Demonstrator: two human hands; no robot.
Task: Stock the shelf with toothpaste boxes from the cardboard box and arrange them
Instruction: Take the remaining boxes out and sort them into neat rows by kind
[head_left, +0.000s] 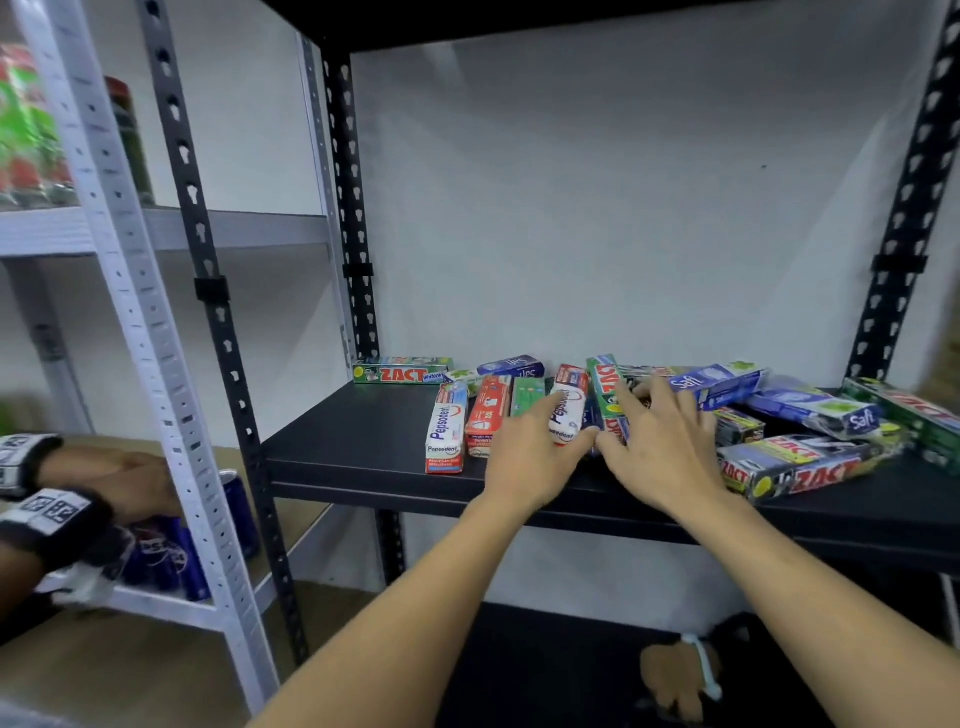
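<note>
Black perforated-steel shelving unit (291, 332) filled the centre and right of the frame, its dark flat shelf board (363, 441) crossing the middle. White metal rack (130, 291) stood at the left edge, just beside the black upright. Plain white wall (623, 208) behind the black shelves.

Two bare forearms reached up from the bottom centre onto the shelf board. Left hand (535, 452) lay open, fingers spread, resting on a white and red Pepsodent toothpaste box (567, 410), not closed around it. Right hand (670, 441) also open, palm down, fingers fanned over a green Zact toothpaste box (605, 389); thumbs of the two hands nearly touching at mid-frame.

Toothpaste boxes scattered flat across the board, right of centre: a grey and red Zact carton (800, 470) at the front right, a blue Safi box (821, 410) behind it, another blue Safi box (719, 384) tilted above the right hand. Left of the hands, a white Pepsodent box (445, 431) and a red toothpaste box (485, 415) side by side, lengthwise toward the wall. A green Zact Whitening box (400, 370) alone against the back wall, set crosswise.

Lower left of the frame: another person's hands (114, 483) with black patterned wristbands, beside blue drink cans (171, 556) on the white rack; blurred, grip unreadable.

Cardboard box not seen anywhere in frame.
</note>
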